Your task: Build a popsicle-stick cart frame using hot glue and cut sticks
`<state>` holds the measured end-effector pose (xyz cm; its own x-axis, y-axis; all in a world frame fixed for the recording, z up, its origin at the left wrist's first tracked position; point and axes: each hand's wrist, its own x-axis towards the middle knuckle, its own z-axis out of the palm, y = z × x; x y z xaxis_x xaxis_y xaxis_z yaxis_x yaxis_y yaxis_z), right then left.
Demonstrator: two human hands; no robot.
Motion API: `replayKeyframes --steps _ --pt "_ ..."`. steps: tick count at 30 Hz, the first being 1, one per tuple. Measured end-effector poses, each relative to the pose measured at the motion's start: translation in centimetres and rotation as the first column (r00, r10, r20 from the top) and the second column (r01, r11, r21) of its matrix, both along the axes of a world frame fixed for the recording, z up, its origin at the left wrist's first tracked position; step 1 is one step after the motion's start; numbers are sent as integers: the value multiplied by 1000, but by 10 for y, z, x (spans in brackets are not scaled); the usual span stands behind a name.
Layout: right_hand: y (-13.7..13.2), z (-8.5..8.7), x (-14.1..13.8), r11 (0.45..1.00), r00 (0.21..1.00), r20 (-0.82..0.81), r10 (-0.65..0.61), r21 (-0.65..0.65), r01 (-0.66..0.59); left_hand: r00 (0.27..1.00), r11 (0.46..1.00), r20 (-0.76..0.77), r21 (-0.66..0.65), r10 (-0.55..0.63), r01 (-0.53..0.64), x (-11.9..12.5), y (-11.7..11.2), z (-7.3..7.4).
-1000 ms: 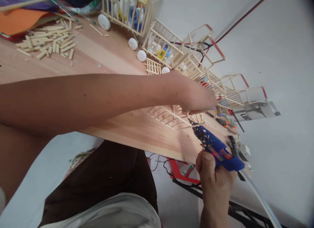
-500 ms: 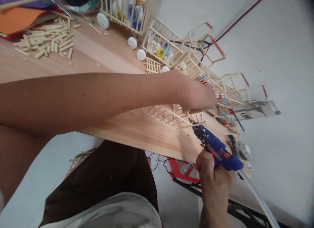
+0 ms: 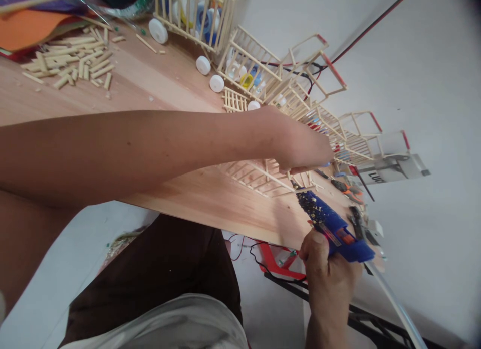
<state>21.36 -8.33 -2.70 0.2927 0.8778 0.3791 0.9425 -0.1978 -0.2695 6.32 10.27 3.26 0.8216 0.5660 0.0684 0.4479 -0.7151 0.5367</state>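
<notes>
A small frame of thin wooden sticks lies on the table under my left hand. That hand is bent down at the wrist with its fingers curled in at the frame's far end; the fingertips are hidden behind the hand. My right hand is wrapped round a blue hot glue gun, whose front is crusted with bits of debris. Its nozzle touches or nearly touches the frame's sticks just below my left hand. A clear glue stick sticks out of the gun's back.
Several wooden-stick carts with white wheels and red handles stand along the wall. Short cut dowels are heaped at the upper left beside orange sheets. Orange-handled pliers lie right of the frame. The table edge runs above my lap.
The glue gun and my right hand have shifted very slightly to the right. My left hand stays in place over the wooden stick frame.
</notes>
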Motion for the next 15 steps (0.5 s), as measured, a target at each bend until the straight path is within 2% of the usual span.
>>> replayKeyframes --steps 3,9,15 --pt "-1 0 1 1000 1000 -11 11 0 -11 973 972 -128 113 -192 207 1 3 -2" --pt "-2 0 2 999 999 -9 50 15 -50 972 961 -117 165 -202 220 2 6 -4" --pt "1 0 -2 1000 1000 -24 19 -6 -19 978 972 -133 148 -162 181 1 6 -3"
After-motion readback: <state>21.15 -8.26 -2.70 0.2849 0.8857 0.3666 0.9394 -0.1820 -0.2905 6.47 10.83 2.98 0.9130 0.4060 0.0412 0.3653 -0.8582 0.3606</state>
